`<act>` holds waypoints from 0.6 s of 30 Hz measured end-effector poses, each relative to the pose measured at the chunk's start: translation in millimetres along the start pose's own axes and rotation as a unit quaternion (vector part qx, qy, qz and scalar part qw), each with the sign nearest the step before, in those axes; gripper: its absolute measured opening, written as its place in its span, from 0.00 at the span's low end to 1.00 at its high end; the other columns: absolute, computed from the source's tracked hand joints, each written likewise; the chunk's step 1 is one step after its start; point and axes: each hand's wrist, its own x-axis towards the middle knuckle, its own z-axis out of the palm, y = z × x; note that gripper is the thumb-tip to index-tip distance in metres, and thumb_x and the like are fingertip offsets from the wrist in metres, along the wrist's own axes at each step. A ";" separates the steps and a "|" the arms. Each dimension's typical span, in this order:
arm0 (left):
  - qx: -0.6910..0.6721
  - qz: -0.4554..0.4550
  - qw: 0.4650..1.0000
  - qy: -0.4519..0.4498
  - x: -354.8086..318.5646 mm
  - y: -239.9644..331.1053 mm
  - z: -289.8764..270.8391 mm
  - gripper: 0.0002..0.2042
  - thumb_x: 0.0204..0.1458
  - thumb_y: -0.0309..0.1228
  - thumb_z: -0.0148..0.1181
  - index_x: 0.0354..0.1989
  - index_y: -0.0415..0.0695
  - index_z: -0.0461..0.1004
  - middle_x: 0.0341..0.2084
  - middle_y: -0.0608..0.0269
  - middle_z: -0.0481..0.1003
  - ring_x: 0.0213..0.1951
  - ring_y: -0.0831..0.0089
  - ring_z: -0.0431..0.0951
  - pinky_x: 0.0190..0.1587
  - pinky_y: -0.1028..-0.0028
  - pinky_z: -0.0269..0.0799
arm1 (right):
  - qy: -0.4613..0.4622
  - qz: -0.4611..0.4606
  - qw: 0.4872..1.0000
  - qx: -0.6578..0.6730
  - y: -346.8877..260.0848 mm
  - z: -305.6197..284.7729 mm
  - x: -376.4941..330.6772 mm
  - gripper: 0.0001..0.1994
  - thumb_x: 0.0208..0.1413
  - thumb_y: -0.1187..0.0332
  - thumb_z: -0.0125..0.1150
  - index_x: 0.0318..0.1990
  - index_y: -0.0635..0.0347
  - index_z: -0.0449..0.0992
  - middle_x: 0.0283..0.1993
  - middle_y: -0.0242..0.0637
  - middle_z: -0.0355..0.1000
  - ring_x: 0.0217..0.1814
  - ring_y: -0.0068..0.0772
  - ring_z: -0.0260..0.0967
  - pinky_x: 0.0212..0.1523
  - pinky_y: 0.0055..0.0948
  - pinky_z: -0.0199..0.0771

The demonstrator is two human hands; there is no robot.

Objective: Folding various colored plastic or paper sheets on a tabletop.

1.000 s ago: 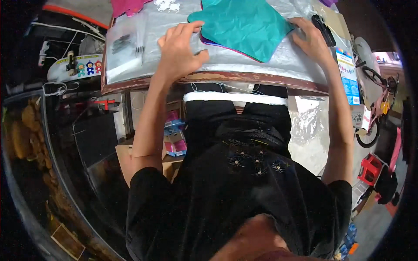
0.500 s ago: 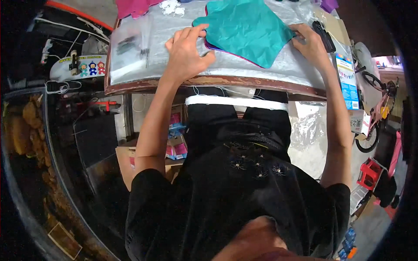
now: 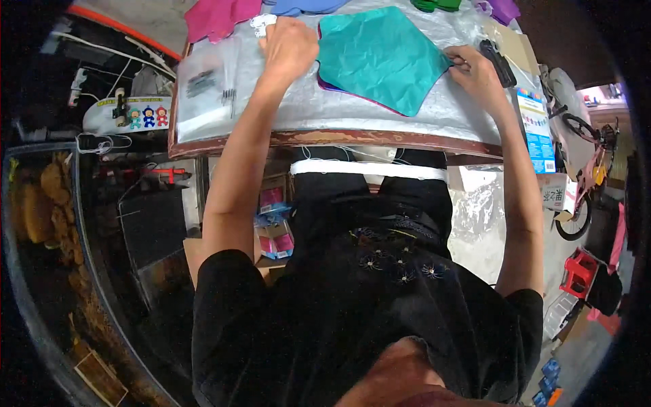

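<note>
A: Since the worktable fills the upper part of the view, shall we place everything from it?

B: Yes. Its top is covered in a silvery sheet, with a worn reddish front edge nearest the person's black shirt.

A: And the biggest thing lying on that table?

B: The teal fabric piece, a roughly six-sided cut, spread flat around the middle of the table. A purple layer peeks out beneath its near-left edge.

A: What else is on the table?

B: A clear plastic bag with small dark bits inside rests at the table's left end. Along the far edge are a pink cloth and a blue cloth, and a flat card lies at the far right corner.

A: The hands?

B: The left hand rests knuckles up at the teal piece's left edge, fingers curled down onto it; whether it pinches the cloth I cannot tell. The right hand is at the piece's right corner, fingertips closed together on the fabric's tip. Just beyond that hand on the table is a small black device.
</note>
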 end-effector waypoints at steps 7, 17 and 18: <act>-0.046 -0.048 0.997 -0.035 2.9 5.5 6.9 0.13 0.56 0.37 0.58 0.40 0.42 0.83 0.52 0.53 0.74 0.56 0.48 0.69 0.57 0.47 0.61 | 0.008 -0.004 1.000 0.007 6.3 2.8 2.3 0.19 0.54 0.79 0.63 0.55 0.65 0.76 0.49 0.41 0.78 0.48 0.33 0.75 0.53 0.31 0.76; -0.098 -0.065 0.992 -0.054 2.5 -9.8 11.2 0.14 0.56 0.41 0.56 0.40 0.49 0.86 0.53 0.59 0.77 0.58 0.56 0.73 0.60 0.55 0.64 | 0.015 -0.014 1.000 0.001 14.5 2.9 4.5 0.17 0.56 0.78 0.61 0.55 0.65 0.76 0.48 0.41 0.78 0.46 0.34 0.76 0.52 0.31 0.77; -0.124 -0.058 0.989 -0.061 2.2 -13.7 9.9 0.14 0.55 0.41 0.57 0.41 0.48 0.86 0.54 0.59 0.77 0.59 0.56 0.72 0.60 0.52 0.62 | 0.011 -0.009 1.000 0.006 18.2 1.5 6.6 0.17 0.57 0.77 0.60 0.55 0.65 0.76 0.47 0.41 0.79 0.45 0.34 0.76 0.51 0.31 0.77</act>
